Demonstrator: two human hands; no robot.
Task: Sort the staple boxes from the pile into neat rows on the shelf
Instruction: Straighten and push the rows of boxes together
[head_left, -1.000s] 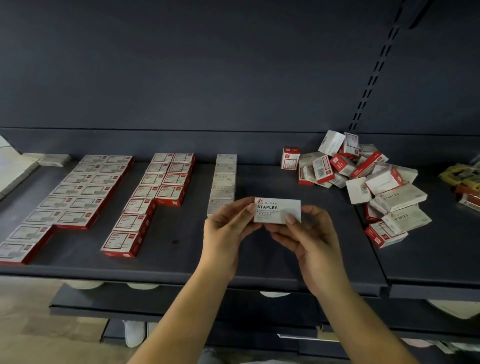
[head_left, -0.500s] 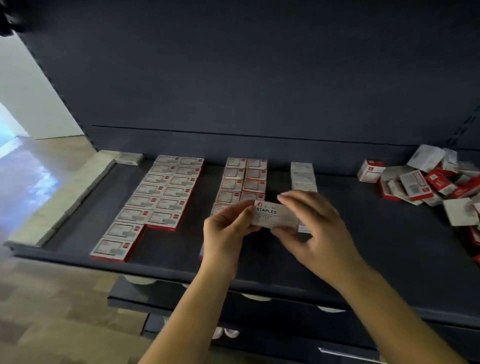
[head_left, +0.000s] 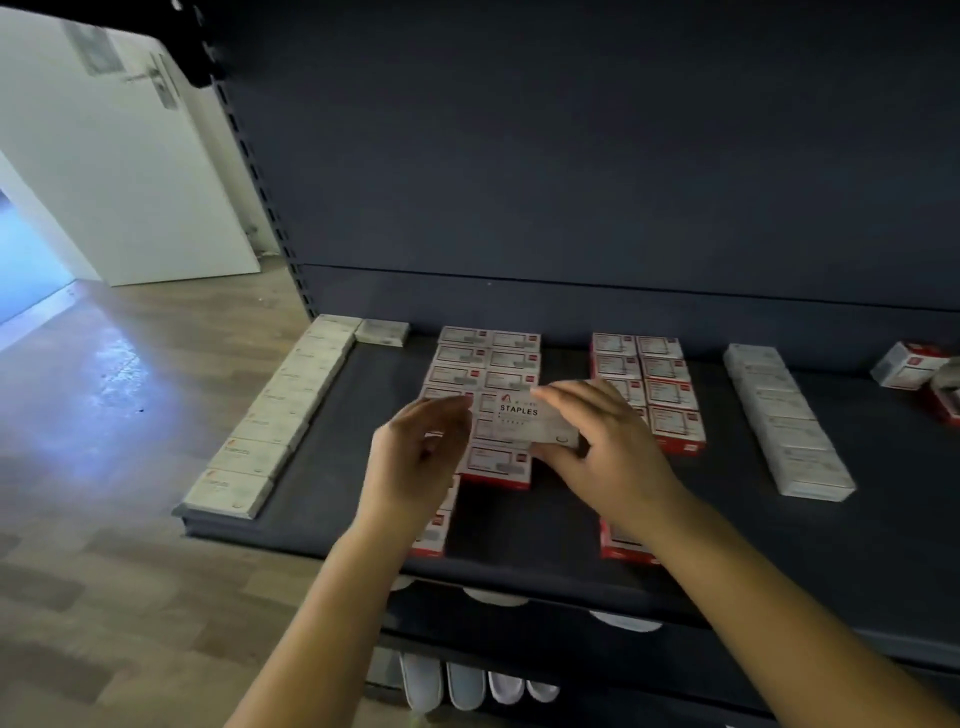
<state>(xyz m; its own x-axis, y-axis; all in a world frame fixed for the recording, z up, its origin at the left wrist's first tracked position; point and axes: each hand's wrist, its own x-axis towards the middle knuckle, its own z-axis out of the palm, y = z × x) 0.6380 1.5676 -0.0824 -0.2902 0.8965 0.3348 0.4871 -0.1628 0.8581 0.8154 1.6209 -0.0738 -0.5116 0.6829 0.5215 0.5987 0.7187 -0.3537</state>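
Right hand (head_left: 602, 447) pinches a white staple box (head_left: 535, 418), thumb under its near edge, fingers over the far edge and right end. Box sits in the air above the shelf (head_left: 571, 540), "STAPLES" print facing up, over the middle red-and-white rows. Left hand (head_left: 415, 457) is just left of the box, fingers loosely curled; the picture is blurred there, so can't tell if its fingertips touch the box's left end.

Shelf layout, left to right:
- single row of white boxes (head_left: 275, 415) along the left edge, running near to far, with one more white box (head_left: 382, 332) beside its far end
- double row of red-and-white boxes (head_left: 488, 358), partly hidden by both hands; its left column runs nearer than its right column
- second double row of red-and-white boxes (head_left: 660, 384), right of the hands, with one box showing near the right wrist
- single row of white boxes (head_left: 784, 421) further right
- loose pile of boxes (head_left: 914, 364) at the far right, cut off by the frame edge

All rows lie flat on the dark shelf. Lower shelf (head_left: 519, 634) is below, with white rounded items (head_left: 467, 686) under it, too dim to identify. Wooden floor (head_left: 130, 519) and a white wall (head_left: 130, 182) are to the left.
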